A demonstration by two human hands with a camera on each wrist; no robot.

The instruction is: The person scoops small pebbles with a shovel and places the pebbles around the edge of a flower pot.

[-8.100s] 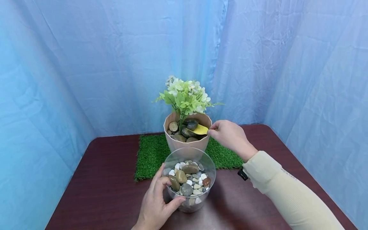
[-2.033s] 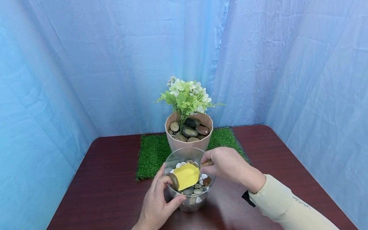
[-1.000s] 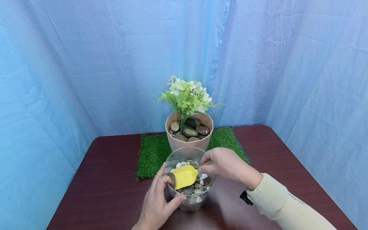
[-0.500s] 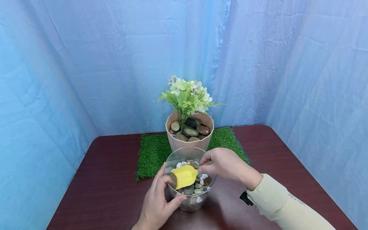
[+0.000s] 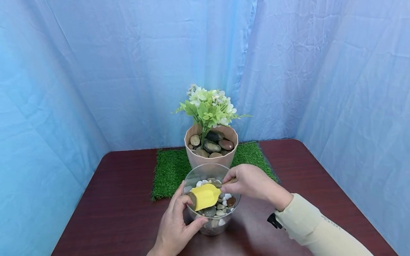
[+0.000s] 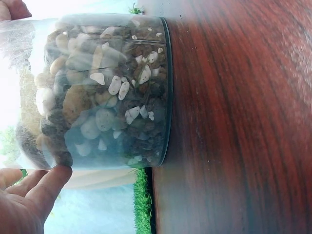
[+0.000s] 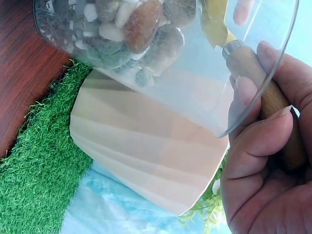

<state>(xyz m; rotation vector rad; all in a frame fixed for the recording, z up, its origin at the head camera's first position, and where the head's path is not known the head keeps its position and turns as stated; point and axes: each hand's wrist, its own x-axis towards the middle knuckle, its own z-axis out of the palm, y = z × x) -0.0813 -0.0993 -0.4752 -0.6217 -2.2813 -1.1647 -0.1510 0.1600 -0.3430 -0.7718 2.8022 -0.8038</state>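
My right hand (image 5: 253, 183) grips the wooden handle (image 7: 258, 78) of a small trowel, thumb and fingers curled round it. The yellow blade (image 5: 206, 196) lies inside a clear round container (image 5: 196, 175), slanting down to the left over the pebbles. At the blade's tip, a brown stone (image 5: 192, 200) shows near the container's left wall. My left hand (image 5: 176, 220) holds the container from the left, thumb at the near rim and fingers along the side. Mixed white, tan and grey pebbles (image 6: 105, 119) show through its wall in the left wrist view.
Behind the container stands a pale pink flower pot (image 5: 209, 163) with large stones and white artificial flowers (image 5: 209, 105). It rests on a green turf mat (image 5: 169, 174). The dark red table (image 5: 112, 206) is backed by blue curtains (image 5: 144, 71).
The trowel has come from the flower pot, eight seconds ago, into the clear container; a reddish stone now shows in the pot. Its blade tilted slightly after two seconds ago, then stayed nearly still.
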